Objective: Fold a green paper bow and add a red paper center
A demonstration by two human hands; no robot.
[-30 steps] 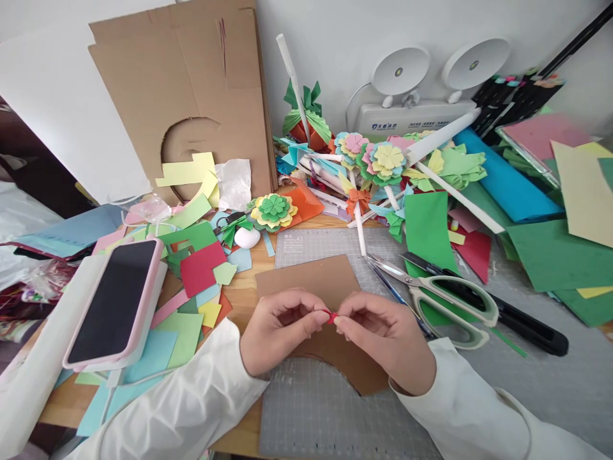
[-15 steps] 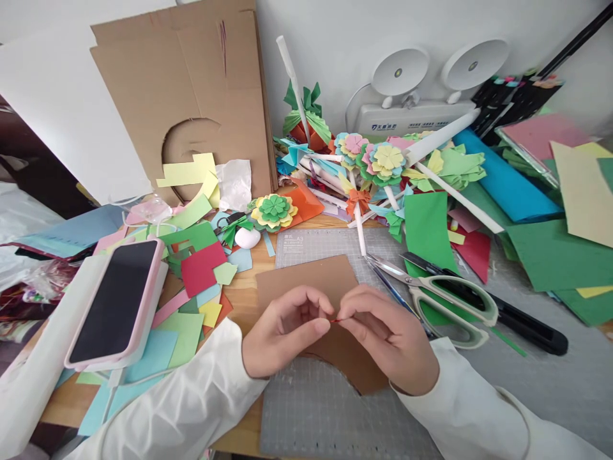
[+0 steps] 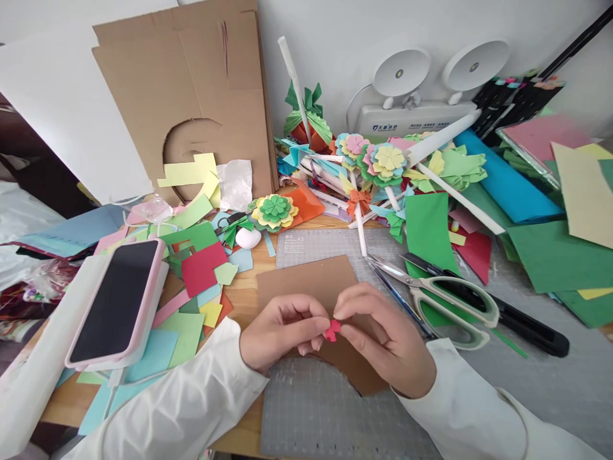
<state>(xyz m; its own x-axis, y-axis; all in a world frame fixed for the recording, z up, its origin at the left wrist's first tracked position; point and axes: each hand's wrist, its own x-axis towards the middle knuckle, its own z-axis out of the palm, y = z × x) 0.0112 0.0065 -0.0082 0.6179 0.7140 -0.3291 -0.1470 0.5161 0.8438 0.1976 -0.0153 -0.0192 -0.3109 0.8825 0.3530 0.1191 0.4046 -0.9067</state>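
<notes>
Between the thumb and fingers of my left hand [image 3: 287, 329] is a small red paper flower [image 3: 332, 331], its lobes partly covered by the fingertips. My right hand [image 3: 385, 335] is close on the other side, thumb and forefinger a little apart at the flower's right edge. Whether the right thumb touches it I cannot tell. Below both hands lies a brown cardboard piece [image 3: 306, 275] with a curved cut edge, on a grey cutting mat [image 3: 306, 415]. Scissors [image 3: 450, 303] with pale green handles lie to the right of my right hand.
A black utility knife [image 3: 531, 322] lies beside the scissors. To the left are a phone [image 3: 117, 300] and scattered coloured paper scraps [image 3: 204, 268]. Paper flowers [image 3: 383, 160] and rolled white sticks are heaped behind. Cardboard sheets [image 3: 182, 70] lean against the wall.
The red paper flower was nearly edge-on between both hands' fingertips; now its face shows, turned and held in the left hand. The right thumb and forefinger have parted slightly.
</notes>
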